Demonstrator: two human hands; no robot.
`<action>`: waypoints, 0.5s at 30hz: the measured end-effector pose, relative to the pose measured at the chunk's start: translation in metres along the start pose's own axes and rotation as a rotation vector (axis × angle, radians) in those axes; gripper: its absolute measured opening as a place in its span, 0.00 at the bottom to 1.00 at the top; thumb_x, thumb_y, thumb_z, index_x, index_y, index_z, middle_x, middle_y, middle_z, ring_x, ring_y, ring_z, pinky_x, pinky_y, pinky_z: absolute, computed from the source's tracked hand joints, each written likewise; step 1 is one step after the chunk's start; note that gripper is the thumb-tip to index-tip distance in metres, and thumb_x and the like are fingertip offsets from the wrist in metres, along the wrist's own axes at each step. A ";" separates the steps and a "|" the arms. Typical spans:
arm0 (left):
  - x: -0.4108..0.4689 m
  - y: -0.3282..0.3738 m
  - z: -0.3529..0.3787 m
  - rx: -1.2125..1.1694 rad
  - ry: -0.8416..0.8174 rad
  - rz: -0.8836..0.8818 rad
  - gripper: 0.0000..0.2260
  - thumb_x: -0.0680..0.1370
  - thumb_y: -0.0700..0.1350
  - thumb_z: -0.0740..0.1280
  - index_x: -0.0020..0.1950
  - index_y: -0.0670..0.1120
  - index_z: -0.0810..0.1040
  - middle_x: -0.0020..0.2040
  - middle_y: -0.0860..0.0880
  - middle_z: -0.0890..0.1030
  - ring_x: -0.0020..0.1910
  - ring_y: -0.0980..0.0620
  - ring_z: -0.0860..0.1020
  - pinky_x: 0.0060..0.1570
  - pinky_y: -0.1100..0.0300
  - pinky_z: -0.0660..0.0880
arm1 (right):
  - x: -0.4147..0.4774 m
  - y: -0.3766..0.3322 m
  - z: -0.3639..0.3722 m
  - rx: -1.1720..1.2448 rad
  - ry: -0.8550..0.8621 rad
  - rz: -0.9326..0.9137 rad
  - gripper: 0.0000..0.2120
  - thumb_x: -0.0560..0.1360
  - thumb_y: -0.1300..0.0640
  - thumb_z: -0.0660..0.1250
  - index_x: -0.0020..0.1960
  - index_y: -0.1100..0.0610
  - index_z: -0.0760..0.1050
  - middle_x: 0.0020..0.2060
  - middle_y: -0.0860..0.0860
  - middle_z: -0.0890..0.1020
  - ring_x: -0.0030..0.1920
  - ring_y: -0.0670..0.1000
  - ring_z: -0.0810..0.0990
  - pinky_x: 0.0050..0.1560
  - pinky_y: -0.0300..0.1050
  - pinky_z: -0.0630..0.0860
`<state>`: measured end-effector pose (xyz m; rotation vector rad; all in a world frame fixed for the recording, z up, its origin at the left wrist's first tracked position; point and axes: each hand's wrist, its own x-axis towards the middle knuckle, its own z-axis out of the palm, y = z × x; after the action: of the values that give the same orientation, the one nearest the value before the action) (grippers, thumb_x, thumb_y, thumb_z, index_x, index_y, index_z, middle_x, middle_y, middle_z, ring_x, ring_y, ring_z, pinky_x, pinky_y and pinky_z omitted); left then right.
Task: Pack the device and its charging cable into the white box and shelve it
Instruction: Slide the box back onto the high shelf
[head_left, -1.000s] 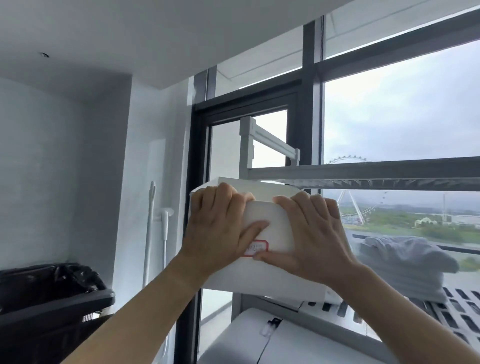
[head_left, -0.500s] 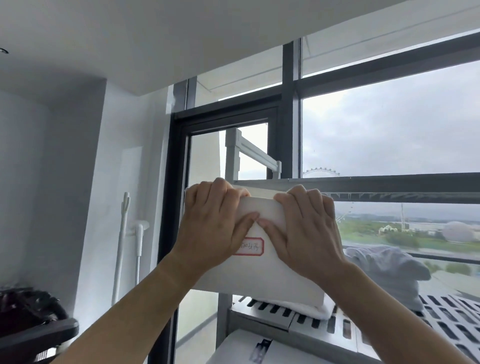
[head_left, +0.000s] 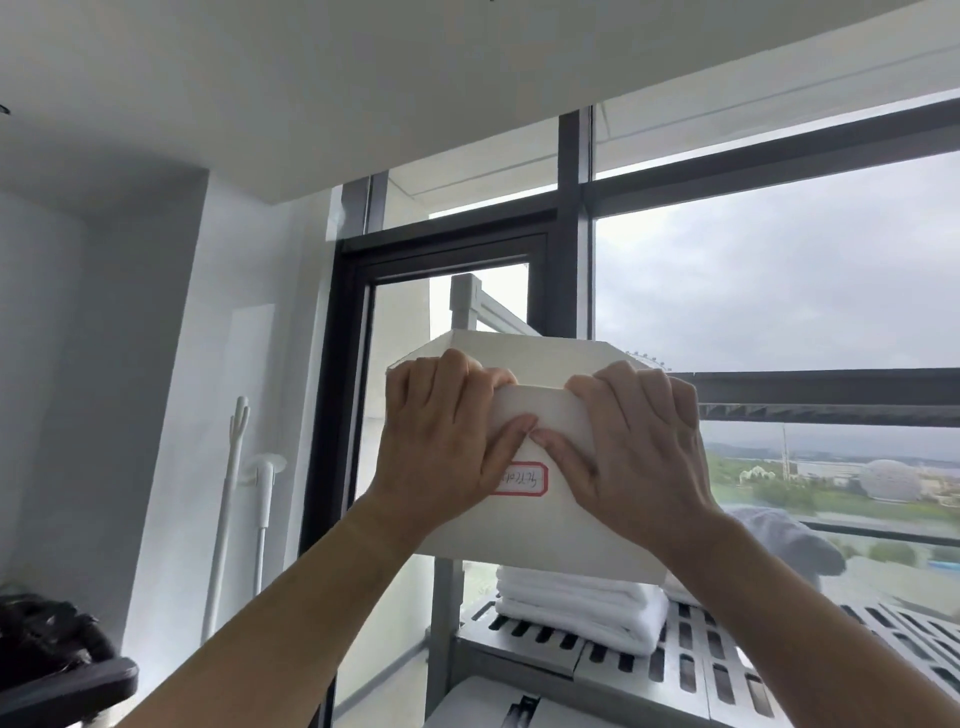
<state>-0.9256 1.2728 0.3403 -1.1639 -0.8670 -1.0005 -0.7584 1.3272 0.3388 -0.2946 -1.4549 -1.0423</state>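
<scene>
Grip was closed: left hand (head_left: 447, 447) and right hand (head_left: 639, 452) clutched the near rim of the white box (head_left: 519, 530), held above folded towels (head_left: 576, 603); clipping the upper shelf (head_left: 821, 384) might tip it.

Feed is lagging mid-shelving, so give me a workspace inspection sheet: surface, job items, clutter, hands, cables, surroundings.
Surface: slotted metal shelf, upper shelf above it at right.
Job's things: white box with red-bordered label, held up in front of the shelves; contents hidden.
Clutter: folded white towels on the slotted shelf; grey cloth at right.
Hands: left hand and right hand both grip the box's upper front edge.
Cables: nothing seen.
Surroundings: window, white poles by left wall, black bin lower left.
</scene>
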 end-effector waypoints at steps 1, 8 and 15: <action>0.002 0.002 0.003 -0.010 0.010 -0.007 0.15 0.77 0.57 0.55 0.50 0.46 0.69 0.43 0.42 0.77 0.45 0.48 0.67 0.49 0.53 0.63 | 0.000 0.004 -0.001 -0.010 -0.001 -0.006 0.17 0.75 0.44 0.59 0.48 0.58 0.73 0.41 0.54 0.77 0.42 0.53 0.67 0.46 0.48 0.63; -0.003 -0.008 0.012 -0.065 0.058 -0.076 0.16 0.77 0.58 0.54 0.51 0.46 0.68 0.44 0.41 0.77 0.47 0.48 0.68 0.51 0.52 0.63 | 0.013 0.002 0.005 -0.013 -0.018 -0.078 0.17 0.76 0.44 0.58 0.49 0.58 0.73 0.42 0.54 0.77 0.42 0.52 0.66 0.45 0.47 0.62; -0.002 -0.009 0.013 -0.064 0.079 -0.052 0.16 0.78 0.58 0.53 0.50 0.46 0.69 0.43 0.41 0.77 0.46 0.48 0.68 0.51 0.53 0.63 | 0.012 0.001 0.004 -0.017 -0.002 -0.064 0.17 0.76 0.44 0.59 0.49 0.57 0.73 0.42 0.53 0.77 0.42 0.52 0.66 0.46 0.47 0.61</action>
<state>-0.9351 1.2853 0.3442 -1.1527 -0.8104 -1.1163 -0.7629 1.3263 0.3506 -0.2627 -1.4656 -1.1066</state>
